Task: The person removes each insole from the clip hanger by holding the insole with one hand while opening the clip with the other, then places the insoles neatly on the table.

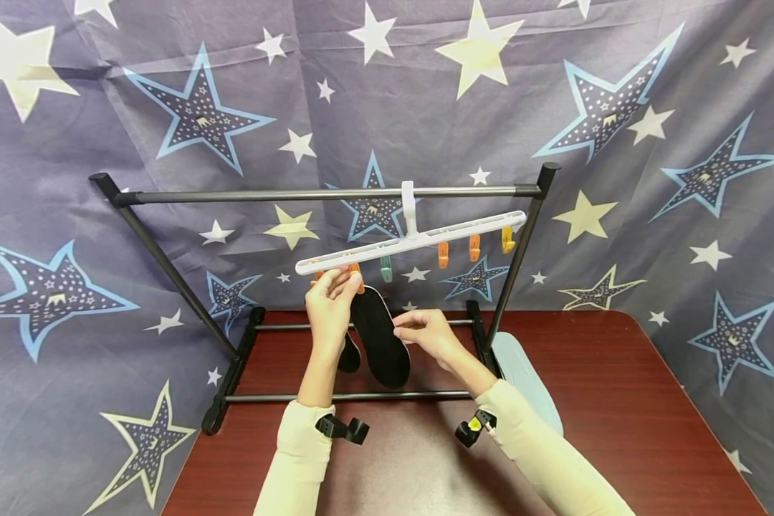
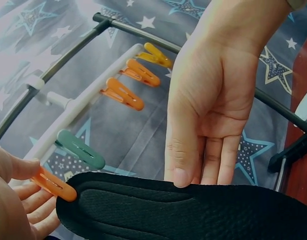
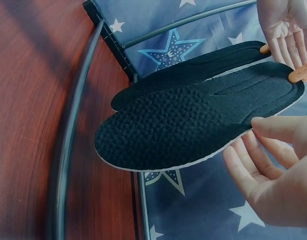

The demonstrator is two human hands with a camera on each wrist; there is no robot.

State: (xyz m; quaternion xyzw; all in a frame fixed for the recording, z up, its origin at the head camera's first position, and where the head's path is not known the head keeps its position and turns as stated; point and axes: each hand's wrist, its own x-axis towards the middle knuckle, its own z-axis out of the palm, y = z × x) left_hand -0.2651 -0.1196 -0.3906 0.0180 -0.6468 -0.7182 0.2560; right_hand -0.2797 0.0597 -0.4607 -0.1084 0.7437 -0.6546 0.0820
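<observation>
A black insole (image 1: 380, 337) with a pale edge hangs, heel up, from an orange clip (image 2: 56, 185) on the white clip hanger (image 1: 419, 239). My left hand (image 1: 331, 308) pinches that clip, thumb on top and fingers behind. My right hand (image 1: 428, 335) holds the insole's side edge between thumb and fingers. Behind it, a second black insole (image 3: 178, 75) hangs by another orange clip, partly hidden in the head view by the first insole and my left hand. The hanger hooks over a rack's top bar and tilts down toward the left.
A black metal rack (image 1: 264, 195) stands on the reddish-brown table (image 1: 619, 401). Farther right on the hanger are a green clip (image 1: 386, 269), two orange clips and a yellow clip (image 1: 507, 240). A light-blue, insole-shaped piece (image 1: 525, 380) lies by the rack's right foot. A star-patterned cloth hangs behind.
</observation>
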